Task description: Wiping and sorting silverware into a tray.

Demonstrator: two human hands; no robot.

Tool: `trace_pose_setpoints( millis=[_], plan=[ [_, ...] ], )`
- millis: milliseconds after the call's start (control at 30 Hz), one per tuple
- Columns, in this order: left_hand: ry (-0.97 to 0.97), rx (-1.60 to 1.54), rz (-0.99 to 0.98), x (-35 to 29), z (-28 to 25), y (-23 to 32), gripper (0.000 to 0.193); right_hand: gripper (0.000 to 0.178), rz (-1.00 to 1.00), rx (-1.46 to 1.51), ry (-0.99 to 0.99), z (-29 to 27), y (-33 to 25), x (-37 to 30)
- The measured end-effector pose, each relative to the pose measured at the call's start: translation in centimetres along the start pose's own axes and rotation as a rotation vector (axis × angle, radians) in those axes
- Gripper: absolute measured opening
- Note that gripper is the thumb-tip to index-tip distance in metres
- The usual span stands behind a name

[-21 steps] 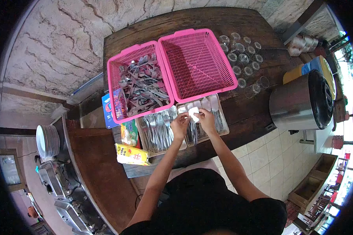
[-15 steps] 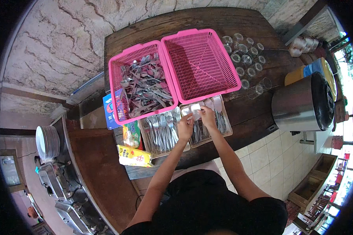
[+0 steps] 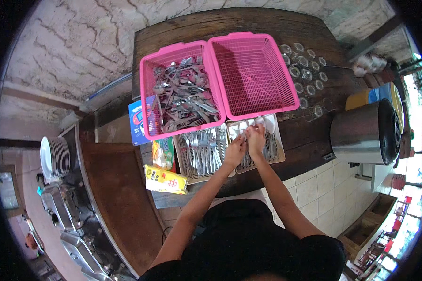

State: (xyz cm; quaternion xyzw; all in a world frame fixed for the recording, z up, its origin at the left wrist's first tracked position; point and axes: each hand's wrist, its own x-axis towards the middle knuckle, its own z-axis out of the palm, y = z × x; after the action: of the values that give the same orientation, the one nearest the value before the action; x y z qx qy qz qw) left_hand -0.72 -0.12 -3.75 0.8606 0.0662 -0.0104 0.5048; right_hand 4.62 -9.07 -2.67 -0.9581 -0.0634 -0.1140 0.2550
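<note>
My left hand (image 3: 236, 151) and my right hand (image 3: 255, 139) are close together above a beige cutlery tray (image 3: 277, 161). Both have curled fingers, and whatever they pinch is hidden. White paper-like pieces (image 3: 270, 123) cover the far ends of cutlery in this tray, just past my fingers. Metal handles (image 3: 271, 146) show beside my right hand. Left of it, a second beige tray (image 3: 201, 178) holds several forks (image 3: 204, 152) lying lengthwise. Behind, a pink basket (image 3: 147, 79) holds a jumbled heap of cutlery (image 3: 187, 93).
A second pink basket (image 3: 286, 89) adjoins the first, with glasses (image 3: 306, 75) to its right. A yellow packet (image 3: 166, 179), a green-and-white packet (image 3: 163, 153) and a blue package (image 3: 138, 122) lie at the left. A steel container (image 3: 356, 133) with a black lid stands right.
The white paper held up between my hands no longer shows there. My hands have drawn closer together over the right tray. The whole view has shifted slightly.
</note>
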Motion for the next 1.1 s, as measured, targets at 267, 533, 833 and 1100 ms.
trace_pose_setpoints(
  millis=[267, 533, 833, 1100],
  plan=[
    [0.302, -0.236, 0.062, -5.6, -7.3, 2.2, 0.024, 0.029, -0.209, 0.295, 0.0, -1.8, -7.3, -4.5],
    [1.118, -0.105, -0.231, -14.1, -13.1, -2.2, 0.024, 0.02, -0.61, 0.703, -0.482, -0.1, -16.1, -11.3],
    [1.103, 0.014, -0.428, -19.3, -15.1, -8.4, 0.036, 0.017, -1.134, 0.359, -0.578, 4.6, -19.3, -14.5],
    [0.828, 0.255, -0.33, -19.1, -14.3, -7.9, 0.047, 0.023, -0.97, 0.429, -0.717, 6.5, -18.7, -12.7]
  ],
)
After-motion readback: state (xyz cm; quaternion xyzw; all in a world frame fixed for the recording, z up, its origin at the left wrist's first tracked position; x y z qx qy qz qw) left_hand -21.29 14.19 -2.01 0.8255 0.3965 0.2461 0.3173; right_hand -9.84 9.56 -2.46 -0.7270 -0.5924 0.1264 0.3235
